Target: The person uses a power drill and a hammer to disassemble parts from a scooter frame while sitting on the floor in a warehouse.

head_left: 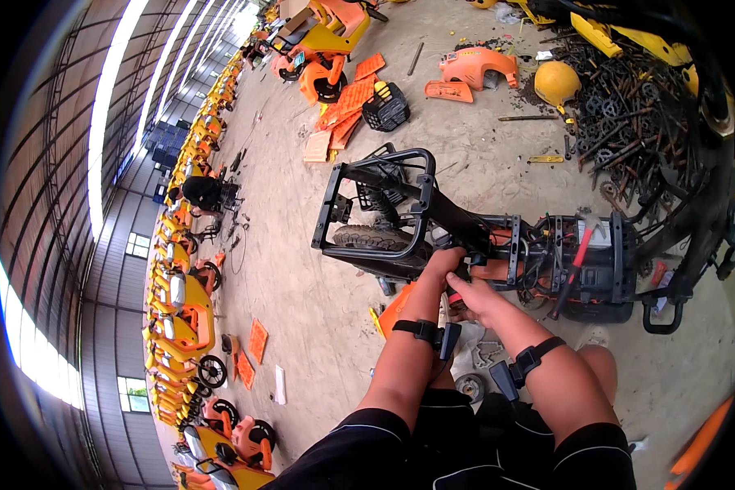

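Observation:
In front of me lies a stripped scooter frame (456,214) of black tubes, with a knobbly tyre (367,236) at its left end. My left hand (444,262) is closed at the middle of the frame, next to the tyre. Just below it, my right hand (474,297) is closed too, nearly touching the left. Between them shows a dark object with a red part (455,300); the fingers mostly hide it, so its kind is unclear. A hammer-like tool with a red shaft (581,248) and black grip rests across the frame's right part.
A heap of rusty metal parts (629,122) spreads at the far right, beside a yellow round cover (557,82). Orange panels (347,106) and a black basket (385,107) lie farther off. Rows of yellow scooters (175,310) line the left, where another person (202,193) crouches.

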`<state>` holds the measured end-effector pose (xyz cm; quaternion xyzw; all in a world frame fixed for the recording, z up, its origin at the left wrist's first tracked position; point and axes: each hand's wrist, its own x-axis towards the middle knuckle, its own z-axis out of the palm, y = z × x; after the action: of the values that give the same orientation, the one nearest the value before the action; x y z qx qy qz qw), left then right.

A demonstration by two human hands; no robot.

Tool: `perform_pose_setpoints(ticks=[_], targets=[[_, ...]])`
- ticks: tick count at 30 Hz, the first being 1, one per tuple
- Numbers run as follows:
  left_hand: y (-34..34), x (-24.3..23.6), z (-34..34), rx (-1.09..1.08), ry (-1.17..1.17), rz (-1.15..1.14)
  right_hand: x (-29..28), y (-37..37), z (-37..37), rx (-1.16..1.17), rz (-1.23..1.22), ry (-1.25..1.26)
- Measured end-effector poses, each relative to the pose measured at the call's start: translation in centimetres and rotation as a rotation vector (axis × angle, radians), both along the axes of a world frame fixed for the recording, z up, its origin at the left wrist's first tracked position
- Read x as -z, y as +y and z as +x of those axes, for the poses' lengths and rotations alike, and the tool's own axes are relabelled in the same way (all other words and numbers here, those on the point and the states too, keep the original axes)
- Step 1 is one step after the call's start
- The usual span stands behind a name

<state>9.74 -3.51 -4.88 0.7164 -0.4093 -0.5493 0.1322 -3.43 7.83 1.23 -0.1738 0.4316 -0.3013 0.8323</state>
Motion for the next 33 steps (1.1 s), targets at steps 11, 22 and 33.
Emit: perform_pose_setpoints(ticks=[11,22,33], targets=[[2.0,-4.4,-3.5,-0.455,0.428,0.093,-1.4,-1.7,-2.3,-0.040,0.043,0.149],[2.9,-2.7,-3.7,-0.408,0.476,0.243,-2.0,-2.2,-1.6,-0.031,0.091,0.242],[3.1,-4.1,-1.6,-0.306,0.491,0.189,-2.6,-1.8,2.1,0.040,0.082,0.509]])
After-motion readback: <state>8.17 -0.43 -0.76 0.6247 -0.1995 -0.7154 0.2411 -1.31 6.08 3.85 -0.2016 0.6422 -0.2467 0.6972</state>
